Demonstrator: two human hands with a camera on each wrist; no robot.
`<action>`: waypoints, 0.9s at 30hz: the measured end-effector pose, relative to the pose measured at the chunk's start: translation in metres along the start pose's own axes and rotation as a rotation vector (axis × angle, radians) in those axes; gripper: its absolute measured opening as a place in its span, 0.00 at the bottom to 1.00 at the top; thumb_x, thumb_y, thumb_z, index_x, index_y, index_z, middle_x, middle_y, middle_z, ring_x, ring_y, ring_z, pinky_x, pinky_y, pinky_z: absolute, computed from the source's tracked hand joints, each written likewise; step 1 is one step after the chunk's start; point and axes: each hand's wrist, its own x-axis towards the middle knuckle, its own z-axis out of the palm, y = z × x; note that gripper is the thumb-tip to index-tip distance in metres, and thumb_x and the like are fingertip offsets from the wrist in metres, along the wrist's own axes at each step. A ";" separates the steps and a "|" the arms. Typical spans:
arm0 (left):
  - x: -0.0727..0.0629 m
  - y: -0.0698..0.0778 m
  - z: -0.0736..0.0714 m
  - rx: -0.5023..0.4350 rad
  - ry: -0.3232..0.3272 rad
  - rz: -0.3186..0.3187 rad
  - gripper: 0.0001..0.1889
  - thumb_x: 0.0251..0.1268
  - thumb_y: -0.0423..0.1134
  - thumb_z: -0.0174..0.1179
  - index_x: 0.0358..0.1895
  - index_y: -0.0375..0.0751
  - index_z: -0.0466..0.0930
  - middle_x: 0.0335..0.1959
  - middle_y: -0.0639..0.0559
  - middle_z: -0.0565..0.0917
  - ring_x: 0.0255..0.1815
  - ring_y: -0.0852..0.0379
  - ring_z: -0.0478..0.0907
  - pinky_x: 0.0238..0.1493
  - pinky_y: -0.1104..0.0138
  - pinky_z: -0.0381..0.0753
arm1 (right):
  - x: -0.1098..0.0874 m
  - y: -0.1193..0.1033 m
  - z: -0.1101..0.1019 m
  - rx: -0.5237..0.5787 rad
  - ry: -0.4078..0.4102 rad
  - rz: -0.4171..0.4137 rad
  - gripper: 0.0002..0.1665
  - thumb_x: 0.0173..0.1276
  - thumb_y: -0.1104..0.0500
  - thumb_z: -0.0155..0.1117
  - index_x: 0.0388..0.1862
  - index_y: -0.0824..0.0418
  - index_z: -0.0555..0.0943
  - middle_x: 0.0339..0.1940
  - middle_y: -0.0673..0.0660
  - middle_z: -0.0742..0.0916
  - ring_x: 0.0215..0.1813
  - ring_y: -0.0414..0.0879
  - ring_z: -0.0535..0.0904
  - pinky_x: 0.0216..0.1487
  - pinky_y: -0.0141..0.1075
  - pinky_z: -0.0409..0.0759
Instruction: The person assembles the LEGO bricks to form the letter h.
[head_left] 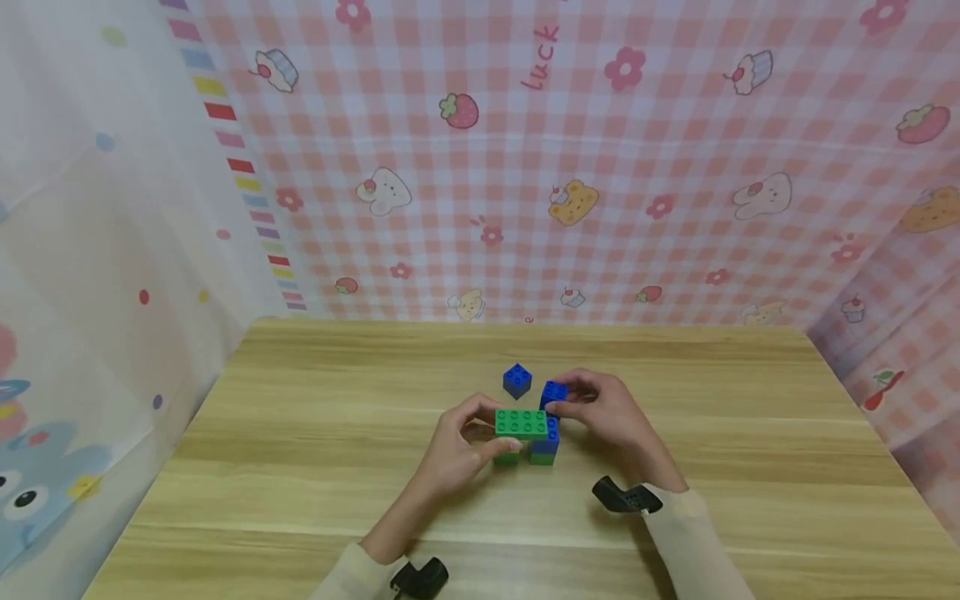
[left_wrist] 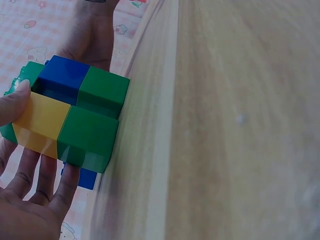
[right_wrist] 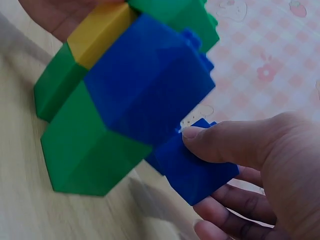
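Note:
A small structure of toy building bricks stands on the table. Its long green brick [head_left: 521, 423] spans the top, above a yellow brick [left_wrist: 42, 122] on a green one [left_wrist: 89, 140]. Beside these, a blue brick [right_wrist: 150, 75] sits on another green brick [right_wrist: 92, 142]. My left hand [head_left: 457, 446] grips the structure from the left, thumb on the near side near the top. Between thumb and fingers, my right hand [head_left: 607, 408] pinches a separate blue brick [right_wrist: 200, 167] close by the structure's right side. Whether the two touch, I cannot tell.
Another blue brick [head_left: 517, 381] lies loose on the wooden table [head_left: 337, 400], just behind the structure. A pink checked cloth [head_left: 510, 167] hangs along the table's back edge, with a white curtain [head_left: 112, 208] at the left.

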 end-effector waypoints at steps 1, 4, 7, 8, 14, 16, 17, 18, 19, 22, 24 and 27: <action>0.000 0.000 0.000 0.001 -0.001 0.002 0.18 0.56 0.36 0.77 0.48 0.48 0.83 0.44 0.47 0.85 0.48 0.53 0.81 0.56 0.61 0.85 | -0.001 -0.002 0.000 0.003 -0.003 -0.006 0.22 0.65 0.46 0.76 0.55 0.52 0.85 0.43 0.52 0.89 0.48 0.47 0.84 0.54 0.42 0.82; 0.001 0.000 0.000 0.002 -0.004 0.005 0.17 0.56 0.36 0.77 0.48 0.48 0.83 0.44 0.47 0.85 0.48 0.53 0.81 0.55 0.60 0.85 | -0.003 -0.008 -0.001 0.012 -0.003 -0.017 0.22 0.65 0.47 0.75 0.55 0.52 0.85 0.43 0.52 0.89 0.47 0.47 0.84 0.55 0.43 0.83; 0.001 0.000 0.000 0.009 -0.005 0.004 0.17 0.56 0.36 0.77 0.48 0.48 0.83 0.43 0.48 0.85 0.47 0.54 0.81 0.55 0.61 0.85 | -0.005 -0.013 -0.004 0.016 0.007 -0.028 0.22 0.65 0.47 0.75 0.56 0.52 0.85 0.43 0.53 0.89 0.48 0.47 0.84 0.56 0.44 0.84; 0.001 0.000 0.000 0.011 -0.004 0.004 0.17 0.56 0.36 0.77 0.48 0.48 0.83 0.43 0.48 0.85 0.47 0.54 0.81 0.54 0.61 0.85 | -0.006 -0.015 -0.004 0.016 0.011 -0.033 0.23 0.65 0.47 0.75 0.56 0.52 0.85 0.43 0.53 0.89 0.48 0.47 0.84 0.56 0.44 0.84; 0.001 0.000 0.001 0.007 -0.003 0.006 0.17 0.56 0.36 0.77 0.48 0.47 0.83 0.43 0.47 0.85 0.47 0.53 0.81 0.54 0.62 0.85 | -0.010 -0.025 -0.009 0.009 0.034 -0.086 0.22 0.67 0.48 0.74 0.57 0.52 0.85 0.42 0.53 0.88 0.47 0.46 0.84 0.56 0.45 0.85; 0.001 -0.001 0.001 0.009 -0.007 0.006 0.17 0.56 0.37 0.77 0.48 0.47 0.83 0.44 0.47 0.85 0.47 0.53 0.81 0.54 0.63 0.85 | -0.012 -0.028 -0.009 0.010 0.039 -0.105 0.22 0.67 0.48 0.74 0.57 0.53 0.85 0.42 0.52 0.88 0.46 0.46 0.83 0.56 0.45 0.85; 0.001 -0.001 0.001 0.010 -0.008 0.005 0.17 0.56 0.37 0.77 0.48 0.47 0.83 0.44 0.46 0.85 0.47 0.53 0.81 0.54 0.63 0.85 | -0.013 -0.031 -0.009 0.014 0.039 -0.114 0.22 0.67 0.49 0.74 0.57 0.53 0.85 0.42 0.53 0.88 0.46 0.46 0.83 0.56 0.45 0.85; 0.001 -0.001 0.001 0.011 -0.008 0.005 0.17 0.56 0.37 0.77 0.48 0.47 0.83 0.44 0.47 0.85 0.47 0.53 0.81 0.54 0.63 0.85 | -0.013 -0.033 -0.008 0.018 0.038 -0.121 0.22 0.67 0.49 0.74 0.57 0.53 0.85 0.42 0.53 0.88 0.46 0.46 0.84 0.56 0.44 0.85; 0.001 -0.001 0.001 0.012 -0.008 0.004 0.17 0.56 0.37 0.77 0.48 0.47 0.83 0.44 0.47 0.85 0.47 0.53 0.81 0.54 0.63 0.85 | -0.014 -0.035 -0.008 0.022 0.037 -0.127 0.22 0.67 0.49 0.74 0.58 0.53 0.85 0.42 0.53 0.88 0.46 0.46 0.84 0.56 0.44 0.86; 0.001 0.000 0.001 0.016 -0.003 0.002 0.17 0.56 0.37 0.77 0.48 0.47 0.84 0.44 0.47 0.86 0.47 0.53 0.82 0.53 0.63 0.85 | -0.016 -0.042 -0.007 0.030 0.040 -0.143 0.22 0.68 0.49 0.73 0.58 0.54 0.85 0.43 0.53 0.88 0.46 0.47 0.84 0.56 0.45 0.86; 0.001 0.001 0.000 0.016 -0.001 0.002 0.17 0.56 0.36 0.77 0.48 0.47 0.84 0.44 0.48 0.86 0.47 0.53 0.82 0.53 0.62 0.85 | -0.017 -0.046 -0.007 0.026 0.048 -0.150 0.22 0.68 0.49 0.73 0.59 0.54 0.85 0.43 0.53 0.89 0.47 0.47 0.84 0.55 0.45 0.86; 0.001 0.001 0.000 0.018 -0.001 0.003 0.17 0.56 0.36 0.77 0.48 0.47 0.84 0.44 0.48 0.86 0.47 0.53 0.82 0.54 0.62 0.85 | -0.019 -0.051 -0.007 0.021 0.060 -0.162 0.22 0.69 0.49 0.73 0.59 0.54 0.85 0.45 0.54 0.89 0.48 0.48 0.85 0.55 0.46 0.87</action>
